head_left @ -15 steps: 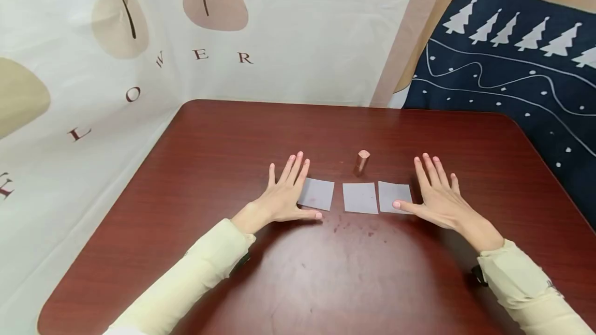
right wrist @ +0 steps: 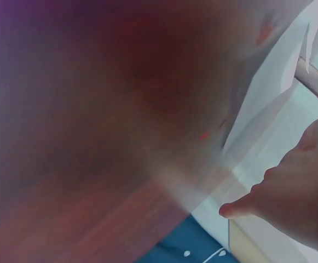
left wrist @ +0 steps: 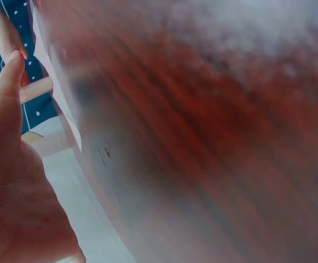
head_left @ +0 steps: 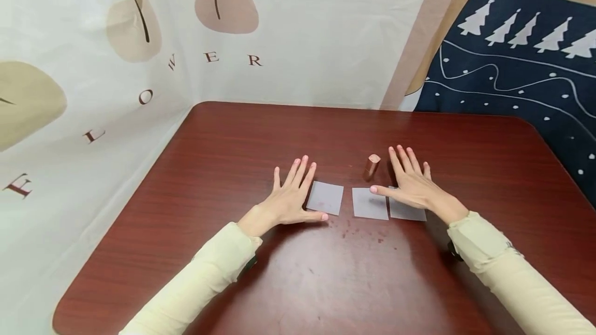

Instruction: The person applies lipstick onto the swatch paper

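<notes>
Three small square sheets of white paper lie in a row in the head view: a left sheet (head_left: pixel 327 198), a middle sheet (head_left: pixel 368 208) and a right sheet (head_left: pixel 410 212). Behind the middle one stands a short, shiny copper-coloured tube (head_left: pixel 371 168), shaped like a lipstick. My left hand (head_left: pixel 286 201) is spread flat beside the left sheet, thumb pointing along its near edge. Fingers stretched, my right hand (head_left: pixel 412 185) hovers over the right sheet and partly hides it; its thumb overlaps the middle sheet. Neither hand holds anything. The right wrist view shows the tube (right wrist: pixel 314 82) beyond the papers.
Everything lies on a dark red-brown wooden table (head_left: pixel 261 133) with rounded corners. Small dark specks (head_left: pixel 358 234) mark its surface in front of the sheets. A white printed cloth (head_left: pixel 316 40) hangs behind, and a navy cloth with trees (head_left: pixel 512 76) hangs at the right.
My right hand has moved left, its thumb passing from the right sheet to over the middle one. The left hand stays beside the left sheet. The head view has shifted slightly.
</notes>
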`<state>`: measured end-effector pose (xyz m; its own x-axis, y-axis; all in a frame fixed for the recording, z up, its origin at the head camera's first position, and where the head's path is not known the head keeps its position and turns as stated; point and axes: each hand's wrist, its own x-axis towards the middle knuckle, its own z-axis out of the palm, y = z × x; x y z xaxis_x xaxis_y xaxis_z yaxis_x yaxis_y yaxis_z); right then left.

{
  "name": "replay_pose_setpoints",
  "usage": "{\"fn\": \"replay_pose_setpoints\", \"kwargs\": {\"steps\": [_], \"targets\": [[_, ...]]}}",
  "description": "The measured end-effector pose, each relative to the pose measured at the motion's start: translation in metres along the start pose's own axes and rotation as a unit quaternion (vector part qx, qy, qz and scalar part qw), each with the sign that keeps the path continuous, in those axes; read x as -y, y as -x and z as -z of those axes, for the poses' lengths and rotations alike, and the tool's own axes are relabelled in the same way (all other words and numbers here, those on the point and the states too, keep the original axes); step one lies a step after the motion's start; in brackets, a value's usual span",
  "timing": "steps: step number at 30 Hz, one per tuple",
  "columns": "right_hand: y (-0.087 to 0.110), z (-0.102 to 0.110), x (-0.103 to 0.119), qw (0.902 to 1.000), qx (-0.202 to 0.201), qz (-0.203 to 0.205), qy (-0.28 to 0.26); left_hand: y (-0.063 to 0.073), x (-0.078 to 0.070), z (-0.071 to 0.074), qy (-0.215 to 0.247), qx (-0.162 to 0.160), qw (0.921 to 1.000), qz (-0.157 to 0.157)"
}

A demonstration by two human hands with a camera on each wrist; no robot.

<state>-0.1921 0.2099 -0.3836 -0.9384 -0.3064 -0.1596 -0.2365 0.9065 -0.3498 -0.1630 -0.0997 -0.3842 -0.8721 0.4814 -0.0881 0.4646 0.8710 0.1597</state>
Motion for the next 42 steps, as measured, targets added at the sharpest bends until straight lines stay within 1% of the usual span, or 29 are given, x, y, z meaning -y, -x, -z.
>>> {"fn": "replay_pose_setpoints", "kwargs": {"steps": [4,11,13,17,21,24,28,31,34,37,39,42], "targets": [[-0.009,-0.001,0.004,0.9998,0.011,-0.008,0.018,0.000,-0.001,0.000,0.002,0.001,1.0000,0.003],[-0.013,-0.007,0.012,0.9988,0.024,-0.028,0.033,0.001,-0.001,0.001,0.006,0.002,1.0000,0.005],[-0.014,-0.009,0.014,0.9987,0.024,-0.033,0.030,0.000,-0.001,0.001,0.006,0.003,1.0000,0.005],[-0.021,-0.014,0.016,0.9991,0.019,-0.037,0.008,-0.001,-0.001,0.000,-0.002,0.003,1.0000,0.004],[-0.031,-0.017,0.018,0.9986,0.033,-0.028,-0.030,-0.003,-0.001,0.001,0.000,0.017,0.9999,0.002],[-0.037,-0.017,0.018,0.9979,0.030,-0.018,-0.054,-0.004,-0.002,0.003,0.010,0.031,0.9995,-0.001],[-0.043,-0.018,0.020,0.9984,0.017,0.005,-0.053,-0.003,-0.001,0.004,0.012,0.038,0.9992,-0.002],[-0.044,-0.017,0.024,0.9984,0.016,0.024,-0.047,0.000,-0.001,0.007,0.004,0.036,0.9994,0.001],[-0.041,-0.015,0.026,0.9988,0.008,0.035,-0.034,0.003,-0.002,0.010,0.000,0.030,0.9996,0.002],[-0.033,-0.008,0.027,0.9991,-0.013,0.039,-0.008,0.002,-0.003,0.013,0.001,0.011,0.9999,-0.007],[-0.026,-0.002,0.027,0.9983,-0.033,0.049,0.007,0.001,-0.006,0.016,0.006,-0.009,0.9997,-0.023],[-0.012,0.008,0.031,0.9938,-0.066,0.080,0.040,-0.002,-0.018,0.021,0.014,-0.058,0.9960,-0.066]]}}
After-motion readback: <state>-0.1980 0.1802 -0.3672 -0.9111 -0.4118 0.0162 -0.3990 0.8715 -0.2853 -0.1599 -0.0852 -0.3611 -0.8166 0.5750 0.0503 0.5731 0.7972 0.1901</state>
